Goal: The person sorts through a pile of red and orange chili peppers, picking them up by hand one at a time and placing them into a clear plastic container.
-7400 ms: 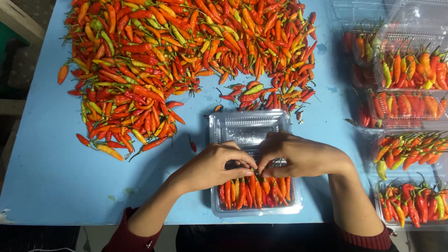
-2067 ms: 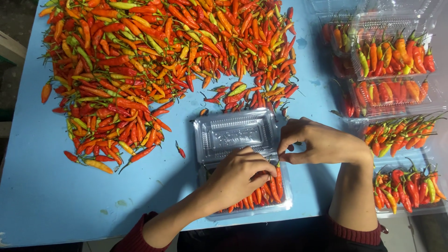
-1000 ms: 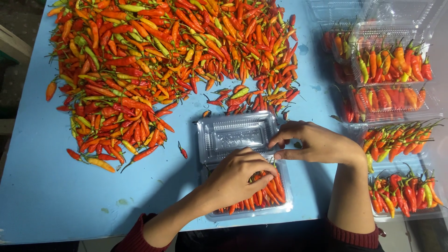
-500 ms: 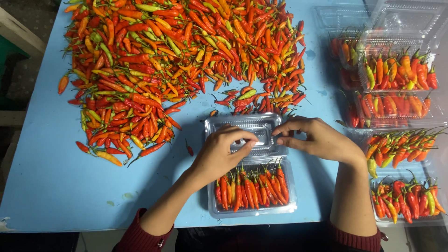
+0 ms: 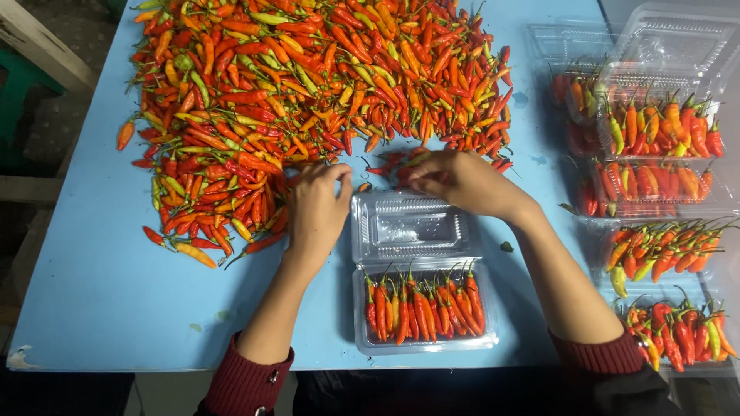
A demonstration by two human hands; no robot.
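A clear plastic clamshell [image 5: 487, 323] lies open at the table's near edge. Its near half holds a row of red and orange chili peppers [image 5: 420, 308], and its lid [image 5: 408, 227] lies flat behind it. My left hand [image 5: 317, 208] rests left of the lid, fingers curled at the edge of the big chili pile [image 5: 308, 85]; whether it holds any is unclear. My right hand [image 5: 466, 183] is beyond the lid, its fingertips pinched on a few loose chilies [image 5: 393, 162] at the pile's near edge.
The blue table [image 5: 100, 293] carries everything. Several filled clear containers of chilies [image 5: 663, 181] run down the right side, with empty open ones [image 5: 671, 38] at the far right corner. A stray chili [image 5: 185, 250] lies left of my left arm.
Both hands have left the clamshell and moved away from me to the near edge of the pile. The tray of packed chilies now lies uncovered.
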